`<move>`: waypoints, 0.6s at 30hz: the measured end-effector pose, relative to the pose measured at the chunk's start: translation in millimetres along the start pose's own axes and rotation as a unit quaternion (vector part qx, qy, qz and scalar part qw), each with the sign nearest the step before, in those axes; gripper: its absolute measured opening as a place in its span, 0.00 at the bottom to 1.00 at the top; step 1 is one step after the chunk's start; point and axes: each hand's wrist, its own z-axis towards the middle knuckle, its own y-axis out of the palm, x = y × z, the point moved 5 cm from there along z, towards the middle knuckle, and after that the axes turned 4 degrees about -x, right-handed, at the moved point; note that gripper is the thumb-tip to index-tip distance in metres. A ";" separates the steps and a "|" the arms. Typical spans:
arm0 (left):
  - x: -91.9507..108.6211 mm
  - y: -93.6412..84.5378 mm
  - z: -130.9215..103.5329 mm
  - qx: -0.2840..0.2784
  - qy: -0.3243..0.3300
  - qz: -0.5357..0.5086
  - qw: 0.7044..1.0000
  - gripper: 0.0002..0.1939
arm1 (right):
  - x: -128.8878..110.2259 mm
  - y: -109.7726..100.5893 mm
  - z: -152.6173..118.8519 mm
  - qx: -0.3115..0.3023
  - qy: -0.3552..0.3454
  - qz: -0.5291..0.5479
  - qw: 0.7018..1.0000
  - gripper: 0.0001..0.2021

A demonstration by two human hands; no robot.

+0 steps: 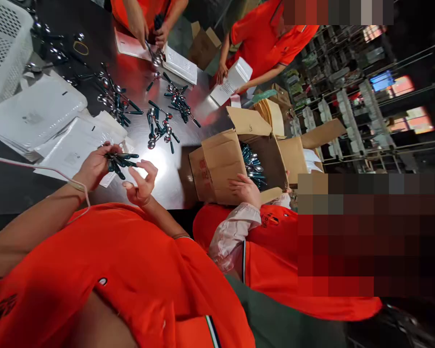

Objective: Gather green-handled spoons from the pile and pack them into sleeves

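Observation:
My left hand (pixel 96 166) is closed around a bunch of spoons (pixel 118 163). Their dark green handles stick out to the right, and the metal ends are mostly hidden in my fingers. Close by the handle tips is my right hand (pixel 142 183), its fingers apart and nothing seen in them. Below and behind my left hand lie flat white printed packages (pixel 72 152) on the metal table (pixel 163 181). Beyond my hands, loose spoons (pixel 161 128) with the same dark handles lie in a small heap.
More spoon piles (pixel 181 104) spread over the table. A white plastic basket (pixel 7 53) stands at the far left. At right, a co-worker's hand (pixel 246 191) rests on an open cardboard box (pixel 221 169) with spoons inside. Two people work across the table. A thin cable (pixel 54 169) crosses my left wrist.

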 end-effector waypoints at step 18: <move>7.3 -65.2 -1.6 0.166 -0.070 0.025 0.983 0.14 | 191.1 36.0 177.2 -0.195 0.158 -0.037 0.967 0.20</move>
